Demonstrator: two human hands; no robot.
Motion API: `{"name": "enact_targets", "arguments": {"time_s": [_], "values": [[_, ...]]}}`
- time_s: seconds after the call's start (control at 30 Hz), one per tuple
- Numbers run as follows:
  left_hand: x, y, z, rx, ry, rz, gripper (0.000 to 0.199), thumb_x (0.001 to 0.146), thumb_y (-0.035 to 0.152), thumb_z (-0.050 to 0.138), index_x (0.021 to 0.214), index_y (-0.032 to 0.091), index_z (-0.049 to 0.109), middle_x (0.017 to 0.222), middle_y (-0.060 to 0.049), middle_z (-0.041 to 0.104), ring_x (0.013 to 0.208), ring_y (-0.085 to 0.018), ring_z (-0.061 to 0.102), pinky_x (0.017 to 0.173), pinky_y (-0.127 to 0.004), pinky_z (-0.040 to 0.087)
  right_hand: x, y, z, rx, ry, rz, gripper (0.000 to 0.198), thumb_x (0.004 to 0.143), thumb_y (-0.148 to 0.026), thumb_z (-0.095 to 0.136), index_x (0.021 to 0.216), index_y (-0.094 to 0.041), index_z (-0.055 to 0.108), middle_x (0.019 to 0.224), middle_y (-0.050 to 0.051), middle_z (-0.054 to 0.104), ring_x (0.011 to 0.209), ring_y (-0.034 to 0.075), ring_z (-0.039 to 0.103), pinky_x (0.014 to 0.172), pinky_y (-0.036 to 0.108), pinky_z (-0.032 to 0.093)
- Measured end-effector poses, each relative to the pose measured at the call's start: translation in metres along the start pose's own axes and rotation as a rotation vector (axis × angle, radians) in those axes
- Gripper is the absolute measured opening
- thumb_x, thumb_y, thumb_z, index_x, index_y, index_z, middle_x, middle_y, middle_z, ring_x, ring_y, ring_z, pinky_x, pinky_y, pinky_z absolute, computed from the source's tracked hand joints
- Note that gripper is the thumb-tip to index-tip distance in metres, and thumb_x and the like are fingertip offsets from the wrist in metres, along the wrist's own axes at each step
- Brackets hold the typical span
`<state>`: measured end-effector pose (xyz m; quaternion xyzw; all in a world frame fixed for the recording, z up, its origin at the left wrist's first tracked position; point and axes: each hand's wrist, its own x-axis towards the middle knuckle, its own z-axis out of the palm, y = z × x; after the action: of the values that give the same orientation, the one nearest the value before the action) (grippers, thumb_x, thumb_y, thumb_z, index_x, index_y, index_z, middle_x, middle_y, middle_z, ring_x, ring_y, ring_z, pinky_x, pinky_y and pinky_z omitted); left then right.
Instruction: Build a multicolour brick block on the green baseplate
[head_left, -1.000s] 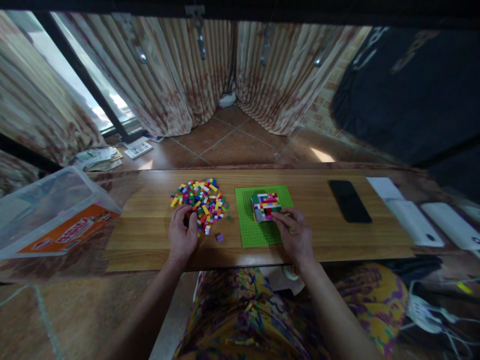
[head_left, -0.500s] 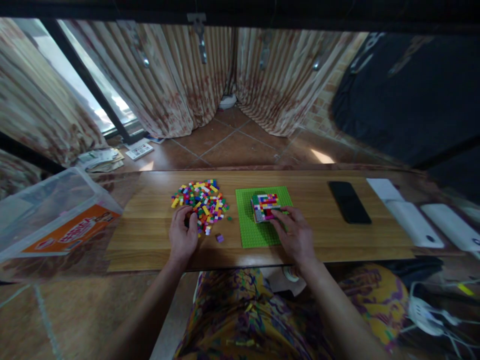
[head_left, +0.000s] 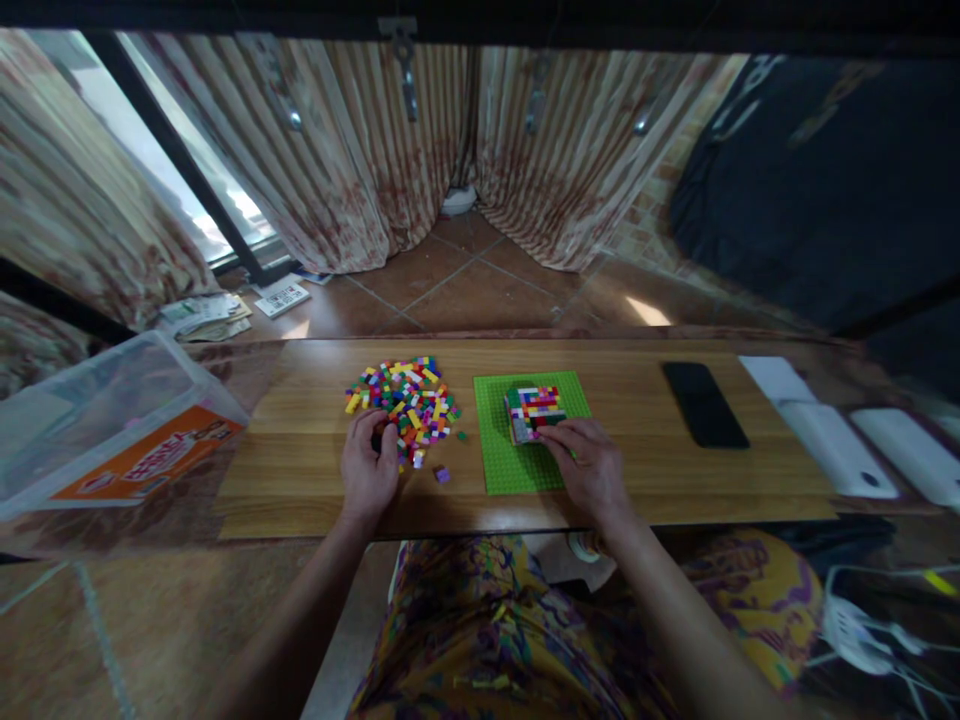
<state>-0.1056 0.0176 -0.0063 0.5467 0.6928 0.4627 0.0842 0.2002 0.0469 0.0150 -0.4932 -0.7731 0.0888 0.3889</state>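
Observation:
My right hand [head_left: 591, 468] reaches over the green baseplate [head_left: 499, 475], its thumb and forefinger pinched at the near right side of a small brick structure [head_left: 534, 402]. A small toy brick seems to be between the fingertips, mostly hidden by them. The structure is a low block of many colours with a dark gap in its near right part. My left hand [head_left: 369, 470] rests at the near left edge of a loose pile of toy bricks [head_left: 420, 400]. Its fingers are loosely curved, the thumb apart from them, and no brick shows in it.
A purple brick [head_left: 442, 474] and a small green brick [head_left: 461, 436] lie beside the pile. A black phone [head_left: 703, 404] is on the wooden board [head_left: 300, 490] at the right, with white objects [head_left: 838, 450] beyond. A clear plastic box [head_left: 112, 400] stands at the left.
My right hand's fingers have closed together and shifted slightly left and down along the structure's near side. The left hand stays at the pile.

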Motion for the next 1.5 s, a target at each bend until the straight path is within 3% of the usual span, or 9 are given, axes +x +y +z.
{"name": "enact_targets", "arguments": {"time_s": [0.3,0.67,0.83,1.5], "values": [[0.0,0.002,-0.001,0.008,-0.003,0.008,0.025,0.089,0.034,0.051,0.101,0.016,0.062,0.111,-0.012,0.064,0.108,-0.023,0.06,0.098,-0.039,0.048,-0.008,0.004,0.012,0.147,0.145,0.173,0.014,0.085,-0.037,0.066,0.087,-0.03,0.078,0.098,0.005,0.061,0.095,0.021,0.056,0.081,0.039,0.05],[0.001,0.001,-0.001,0.021,-0.015,0.015,0.025,0.089,0.035,0.05,0.102,0.016,0.062,0.111,-0.012,0.063,0.108,-0.023,0.059,0.098,-0.041,0.048,-0.002,0.008,0.005,0.068,0.041,0.044,0.015,0.089,-0.034,0.062,0.087,-0.031,0.077,0.1,0.005,0.064,0.096,0.022,0.059,0.083,0.041,0.051],[0.0,0.002,-0.001,0.026,-0.016,0.009,0.026,0.089,0.035,0.05,0.102,0.016,0.062,0.111,-0.012,0.063,0.109,-0.024,0.059,0.098,-0.041,0.048,-0.004,0.006,0.006,0.082,0.072,0.037,0.014,0.089,-0.032,0.063,0.089,-0.032,0.077,0.104,0.005,0.066,0.097,0.022,0.059,0.083,0.041,0.051],[0.0,0.002,-0.001,0.018,-0.019,0.004,0.025,0.089,0.036,0.05,0.101,0.017,0.061,0.111,-0.011,0.063,0.109,-0.023,0.059,0.098,-0.04,0.047,-0.001,-0.002,0.012,0.218,0.138,0.313,0.021,0.086,-0.039,0.062,0.096,-0.026,0.075,0.106,0.007,0.065,0.102,0.022,0.06,0.094,0.043,0.047]]}}
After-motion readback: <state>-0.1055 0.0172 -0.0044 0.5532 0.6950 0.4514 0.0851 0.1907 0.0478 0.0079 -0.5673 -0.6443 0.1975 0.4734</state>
